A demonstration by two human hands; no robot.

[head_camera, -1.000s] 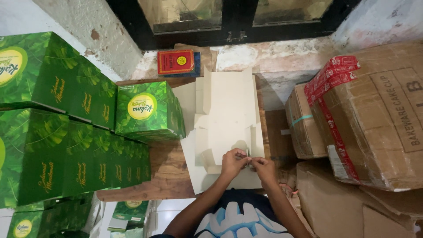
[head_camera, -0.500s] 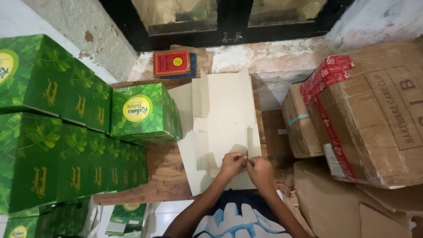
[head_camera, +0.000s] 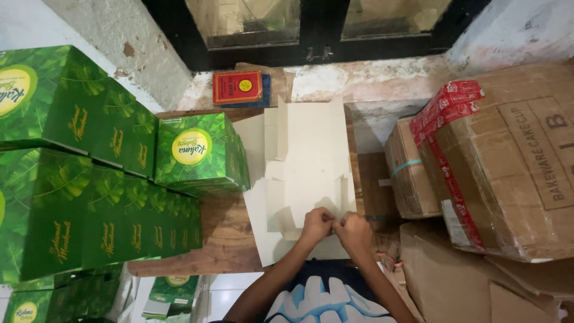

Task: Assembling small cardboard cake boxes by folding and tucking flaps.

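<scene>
Both hands are down at the near edge of the flat, unfolded off-white cardboard box blank (head_camera: 311, 167), which lies spread on the brown wooden tabletop (head_camera: 224, 233) right in front of the person. The left hand (head_camera: 318, 225) is curled over, fingers pinching a small flap at the blank's near edge. The right hand (head_camera: 353, 232) is just beside it, touching it, knuckles up and fingers closed on the same bit of card. The two hands meet over that edge, thumbs hidden, so exactly how the flap sits between them can't be made out.

To the left, a folded green leaf-printed box with a yellow round emblem (head_camera: 200, 152) stands touching the blank's side, and beyond it rises a tall stack of matching green boxes (head_camera: 89, 197). At the far end, against the wall below the dark window frame, lies a small red rectangular packet (head_camera: 237, 87). On the right, well clear of the hands, sit large brown corrugated cartons, one bound with red tape (head_camera: 508, 161).
</scene>
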